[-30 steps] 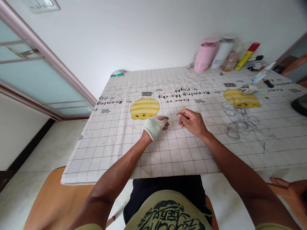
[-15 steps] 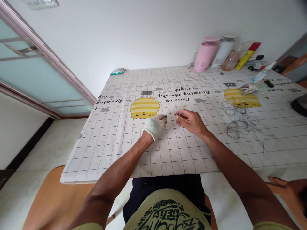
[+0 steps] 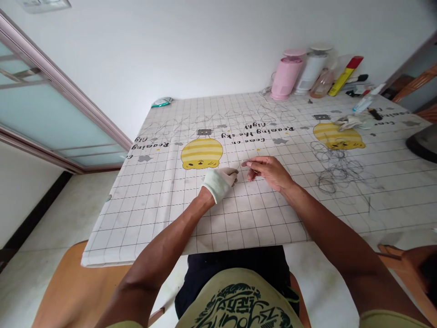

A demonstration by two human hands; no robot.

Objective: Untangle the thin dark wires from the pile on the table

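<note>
My left hand (image 3: 221,181), in a pale glove, rests low over the middle of the tablecloth. Its fingers are closed in a pinch, and whatever they hold is too small or hidden to name. Just to the right, my bare right hand (image 3: 268,171) has thumb and index finger pressed together, pointing at the left hand. Something tiny and pale shows at its fingertips; I cannot make out what. A narrow gap separates the hands. Loose tangled thin dark wire or thread (image 3: 336,171) lies to the right of my right hand.
The checked tablecloth (image 3: 136,237) covers the table. At the back stand a pink cylinder (image 3: 286,77), a white cylinder (image 3: 310,70) and bottles. A crumpled pale glove (image 3: 357,120) lies at right, near a black rounded object (image 3: 423,141). A green-white packet (image 3: 161,102) sits back left.
My right hand's fingers have shifted slightly left, with the index finger straighter and the lower fingers more apart. The left hand has barely moved. The camera view has shifted slightly.
</note>
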